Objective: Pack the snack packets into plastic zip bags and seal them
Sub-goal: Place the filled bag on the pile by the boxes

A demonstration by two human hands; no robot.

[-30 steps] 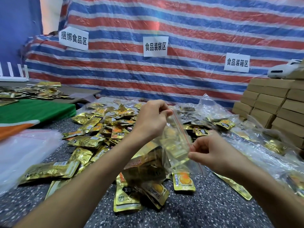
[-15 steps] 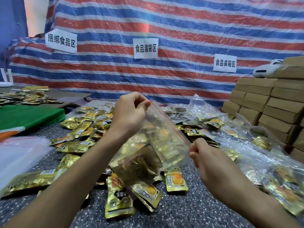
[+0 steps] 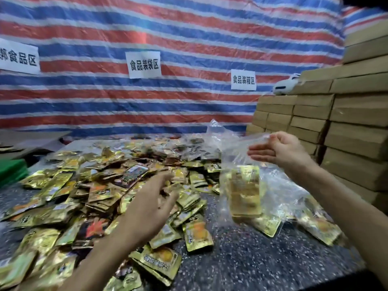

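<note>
A clear zip bag (image 3: 244, 190) with gold snack packets inside hangs upright at the right, above the speckled table (image 3: 241, 261). My right hand (image 3: 277, 149) pinches the bag's top edge under the thumb, the other fingers stretched out to the left. My left hand (image 3: 151, 204) hovers blurred over the pile of loose gold snack packets (image 3: 94, 192), fingers relaxed and spread, holding nothing. Whether the bag's zip is closed cannot be seen.
Filled clear bags (image 3: 315, 219) lie heaped at the right on the table. Stacked brown cartons (image 3: 344, 131) form a wall at the far right. A striped tarp (image 3: 168, 28) with white paper signs hangs behind. A green cloth (image 3: 10, 171) lies at the left edge.
My left hand let go of the bag's top and dropped toward the packet pile. My right hand carried the bag to the right, and the view turned right.
</note>
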